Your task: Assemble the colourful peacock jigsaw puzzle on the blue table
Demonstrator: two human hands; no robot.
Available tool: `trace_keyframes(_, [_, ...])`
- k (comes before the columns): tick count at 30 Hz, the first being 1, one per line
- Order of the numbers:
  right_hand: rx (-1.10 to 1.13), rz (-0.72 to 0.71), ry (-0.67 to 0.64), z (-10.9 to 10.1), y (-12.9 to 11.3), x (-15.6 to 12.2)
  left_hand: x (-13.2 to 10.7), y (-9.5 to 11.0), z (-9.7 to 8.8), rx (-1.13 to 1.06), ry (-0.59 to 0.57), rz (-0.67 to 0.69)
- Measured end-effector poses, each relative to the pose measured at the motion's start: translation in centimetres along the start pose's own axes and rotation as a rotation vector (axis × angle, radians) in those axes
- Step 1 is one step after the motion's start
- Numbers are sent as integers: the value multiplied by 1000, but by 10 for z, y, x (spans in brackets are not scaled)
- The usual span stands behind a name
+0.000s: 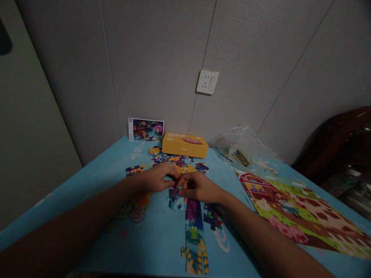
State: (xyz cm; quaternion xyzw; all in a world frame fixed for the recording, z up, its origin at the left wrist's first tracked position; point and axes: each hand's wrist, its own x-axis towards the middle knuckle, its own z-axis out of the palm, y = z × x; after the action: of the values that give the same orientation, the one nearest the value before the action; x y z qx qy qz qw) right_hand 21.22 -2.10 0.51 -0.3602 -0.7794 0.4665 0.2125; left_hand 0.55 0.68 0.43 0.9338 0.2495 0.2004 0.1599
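Note:
My left hand [162, 177] and my right hand [201, 187] meet over the middle of the table, fingertips close together. The right thumb and fingers are closed on a small bluish puzzle piece [180, 188]. My left fingers are pinched beside it; what they hold, if anything, is hidden. Just below the fingertips lie joined light-blue puzzle pieces [176, 200]. A joined strip [194, 231] with a purple top, a frog and yellow plants runs toward the near edge. Dark pieces [212, 217] lie right of it, and orange pieces [140, 200] lie by my left forearm.
Loose puzzle pieces [174, 159] spread before a yellow box [184, 144]. A picture card [146, 130] leans on the wall beside it. At the right are a clear plastic bag [239, 148] and a farm-scene puzzle [290, 208] on the blue tabletop [156, 247].

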Motion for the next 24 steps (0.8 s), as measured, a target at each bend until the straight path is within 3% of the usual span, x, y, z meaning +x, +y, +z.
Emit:
trace_keyframes(11, [102, 7, -35, 2, -2, 0, 1, -1, 0, -7, -9, -7])
trace_keyframes(24, [-24, -29, -103, 1, -2, -4, 0, -4, 1, -27, -4, -4])
